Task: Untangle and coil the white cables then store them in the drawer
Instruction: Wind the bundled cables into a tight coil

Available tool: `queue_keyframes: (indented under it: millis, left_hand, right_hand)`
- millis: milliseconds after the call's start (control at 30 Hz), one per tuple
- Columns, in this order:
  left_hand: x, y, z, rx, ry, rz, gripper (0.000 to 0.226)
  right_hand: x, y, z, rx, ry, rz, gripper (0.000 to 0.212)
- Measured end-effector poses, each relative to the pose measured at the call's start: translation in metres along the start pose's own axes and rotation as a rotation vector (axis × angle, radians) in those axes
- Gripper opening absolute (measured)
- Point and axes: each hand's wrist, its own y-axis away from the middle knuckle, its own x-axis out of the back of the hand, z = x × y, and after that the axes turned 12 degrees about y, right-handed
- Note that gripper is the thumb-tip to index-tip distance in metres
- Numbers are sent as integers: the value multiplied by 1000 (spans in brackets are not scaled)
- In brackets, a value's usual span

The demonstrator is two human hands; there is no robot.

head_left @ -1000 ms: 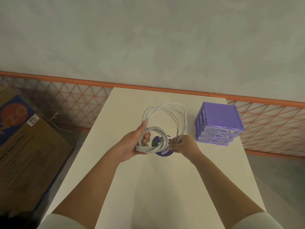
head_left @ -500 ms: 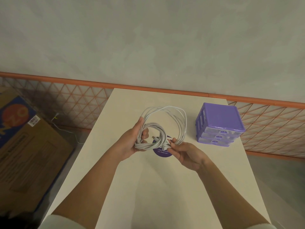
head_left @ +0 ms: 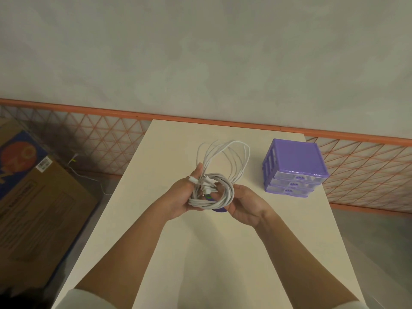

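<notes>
Above the middle of the pale surface, both hands are holding the white cables clear of it, roughly level with the purple drawer unit that is standing near the right edge. The bundle is showing two parts: a tight coil of several turns lying between the palms, and a set of looser, larger loops rising from it toward the wall.

Step in hand, as judged: coiling is under way and not finished, since the large loops are not yet gathered into the tight coil. Storage has not begun; all three drawers of the unit are appearing closed.

The left hand is gripping the left side of the coil, thumb raised alongside the rising strands, with at least one connector end lying across its fingers. The right hand is cupping the right side of the coil from below and outside, fingers curled against the turns. Both forearms are reaching forward and converging on the bundle, so the hands are sitting close together with only the coil between them.

Next move, as judged: the loose loops are needing to be wound down or folded onto the coil while one hand is keeping the turns pinned, otherwise they may spring open. One hand will then be required free to pull out a drawer.

A small purple item is lying on the surface beneath the coil, mostly hidden.
</notes>
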Motion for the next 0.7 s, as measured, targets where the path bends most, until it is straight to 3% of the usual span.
queue_keyframes:
  millis: [67,200,400,500,567,633,700]
  left_hand:
    - [3,-1,-1,-36,-5,29,56]
    - [8,-3,-4,-54,-65,50,54]
    - [9,-6,-5,-164,-293,161,55]
    - [7,-4,-5,-262,-435,187,55]
    - [6,-4,-3,-307,-505,205,53]
    - [8,-5,0,-347,-551,207,53]
    - [11,-6,5,-385,-590,213,53]
  right_hand:
    - [-4,3,1,-27,-63,-36,78]
    - [-8,1,7,-107,-227,-45,29]
    - [-13,1,3,-105,-229,-20,39]
    - [-21,-4,4,-64,103,9,26]
    - [-24,-7,6,-69,282,76,28]
    - [-23,-7,5,-86,326,119,31]
    - [-26,-4,2,-113,366,142,18]
